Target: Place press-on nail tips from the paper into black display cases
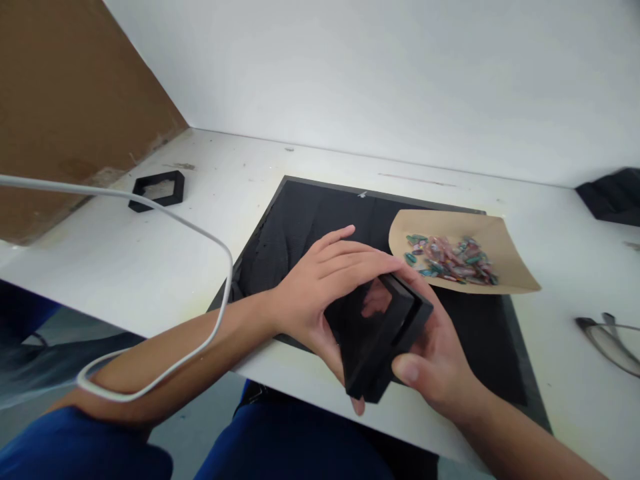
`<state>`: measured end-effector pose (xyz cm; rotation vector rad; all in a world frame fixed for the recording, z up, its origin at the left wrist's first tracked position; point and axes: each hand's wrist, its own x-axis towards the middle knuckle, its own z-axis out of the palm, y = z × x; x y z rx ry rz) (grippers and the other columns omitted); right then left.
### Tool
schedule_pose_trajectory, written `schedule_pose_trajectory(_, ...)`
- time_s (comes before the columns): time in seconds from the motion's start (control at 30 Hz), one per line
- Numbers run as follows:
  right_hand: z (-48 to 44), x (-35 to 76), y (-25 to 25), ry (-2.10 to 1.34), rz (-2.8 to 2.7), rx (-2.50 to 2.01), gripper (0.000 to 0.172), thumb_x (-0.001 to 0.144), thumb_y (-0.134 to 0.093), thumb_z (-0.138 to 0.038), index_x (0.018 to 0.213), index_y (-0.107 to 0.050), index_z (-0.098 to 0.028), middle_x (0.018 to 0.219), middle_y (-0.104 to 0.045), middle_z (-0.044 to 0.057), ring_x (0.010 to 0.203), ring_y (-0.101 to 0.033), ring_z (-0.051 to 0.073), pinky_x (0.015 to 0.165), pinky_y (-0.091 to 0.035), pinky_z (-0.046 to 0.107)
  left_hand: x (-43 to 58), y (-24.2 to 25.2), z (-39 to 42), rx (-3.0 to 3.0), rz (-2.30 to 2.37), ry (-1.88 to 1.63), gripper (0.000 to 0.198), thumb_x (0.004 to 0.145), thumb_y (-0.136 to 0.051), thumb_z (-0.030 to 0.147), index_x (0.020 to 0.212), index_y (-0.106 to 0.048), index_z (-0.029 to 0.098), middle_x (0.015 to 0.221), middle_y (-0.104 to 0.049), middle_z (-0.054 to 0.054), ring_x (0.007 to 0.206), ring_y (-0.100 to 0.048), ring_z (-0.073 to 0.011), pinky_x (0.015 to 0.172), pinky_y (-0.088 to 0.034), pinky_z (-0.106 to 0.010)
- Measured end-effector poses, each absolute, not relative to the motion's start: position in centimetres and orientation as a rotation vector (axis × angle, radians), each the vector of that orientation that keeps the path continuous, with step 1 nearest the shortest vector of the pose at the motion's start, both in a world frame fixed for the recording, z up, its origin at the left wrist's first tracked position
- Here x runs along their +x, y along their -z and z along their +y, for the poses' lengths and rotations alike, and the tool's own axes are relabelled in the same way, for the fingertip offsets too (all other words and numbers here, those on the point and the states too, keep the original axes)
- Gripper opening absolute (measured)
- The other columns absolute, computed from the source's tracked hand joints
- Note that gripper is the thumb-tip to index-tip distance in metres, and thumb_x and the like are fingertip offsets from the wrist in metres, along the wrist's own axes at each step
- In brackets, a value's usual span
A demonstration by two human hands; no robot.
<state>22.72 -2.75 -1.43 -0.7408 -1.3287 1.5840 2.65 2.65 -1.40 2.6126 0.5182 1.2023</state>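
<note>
A black box (377,333) is tilted between my two hands, above the front edge of the black mat (320,213). My left hand (325,287) grips it from the left, with fingers over its top and the thumb low on its side. On the right, my right hand (435,353) wraps round it, the thumb near a gap between its two black parts. The face toward the left looks shiny. Just beyond my hands lies a brown paper tray (505,257) holding several small green and pink wrapped pieces (460,260).
A black frame (157,191) lies at the left of the white table (200,153). Eyeglasses (615,343) rest at the right edge, with a black object (613,195) farther back. A white cable (200,233) loops over my left forearm. A brown panel stands at the left.
</note>
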Motion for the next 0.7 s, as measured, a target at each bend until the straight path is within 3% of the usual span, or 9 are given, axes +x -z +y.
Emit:
schedule_pose_trajectory(0.13, -3.0, 22.9, 1.6, -1.567, -1.330, -0.835, 0.089, 0.071, -0.083, -0.060, 0.146, -0.044, -0.031, 0.148, -0.054, 0.012, 0.135, -0.053, 0.035, 0.109, -0.048, 0.054, 2.8, 2.4, 3.0, 2.630, 0.447, -1.281, 0.136, 0.056, -0.063, 0.093, 0.159, -0.020, 0.016, 0.137, -0.064, -0.016, 0.124, -0.062, -0.0325, 0.129, -0.017, -0.048)
schedule_pose_trajectory(0.33, -3.0, 22.3, 0.8, -1.628, -1.316, -0.790, 0.081, 0.072, -0.082, -0.059, 0.140, -0.048, -0.032, 0.146, -0.056, 0.010, 0.135, -0.053, 0.035, 0.109, -0.048, 0.054, 3.2, 2.7, 2.9, 2.628, 0.329, -1.376, 0.126, 0.062, -0.055, 0.095, 0.160, -0.023, 0.021, 0.140, -0.062, -0.015, 0.125, -0.062, -0.0309, 0.128, -0.020, -0.048)
schedule_pose_trajectory(0.47, -3.0, 22.5, 1.5, -1.654, -1.305, -0.832, 0.077, 0.076, -0.079, -0.056, 0.142, -0.047, -0.030, 0.146, -0.055, 0.012, 0.133, -0.054, 0.036, 0.106, -0.050, 0.055, 3.3, 2.5, 2.4, 2.588, 0.402, -1.286, 0.129, 0.060, -0.059, 0.094, 0.160, -0.024, 0.019, 0.140, -0.062, -0.015, 0.126, -0.062, -0.0301, 0.128, -0.023, -0.045)
schedule_pose_trajectory(0.57, -3.2, 23.1, 2.6, -1.725, -1.287, -0.798, 0.074, 0.084, -0.071, -0.055, 0.148, -0.044, -0.029, 0.143, -0.058, 0.012, 0.130, -0.057, 0.035, 0.105, -0.050, 0.055, 3.7, 2.8, 2.0, 2.482, 0.442, -1.295, 0.138, 0.052, -0.067, 0.092, 0.159, -0.025, 0.015, 0.133, -0.066, -0.016, 0.121, -0.064, -0.0299, 0.122, -0.034, -0.043)
schedule_pose_trajectory(0.7, -3.5, 23.7, 3.4, -1.802, -1.235, -0.743, 0.074, 0.089, -0.066, -0.054, 0.154, -0.038, -0.032, 0.149, -0.053, 0.010, 0.138, -0.050, 0.033, 0.112, -0.044, 0.056, 4.3, 3.2, 1.7, 2.315, 0.428, -1.335, 0.150, 0.043, -0.074, 0.089, 0.160, -0.017, 0.013, 0.131, -0.065, -0.017, 0.116, -0.066, -0.0303, 0.105, -0.051, -0.041)
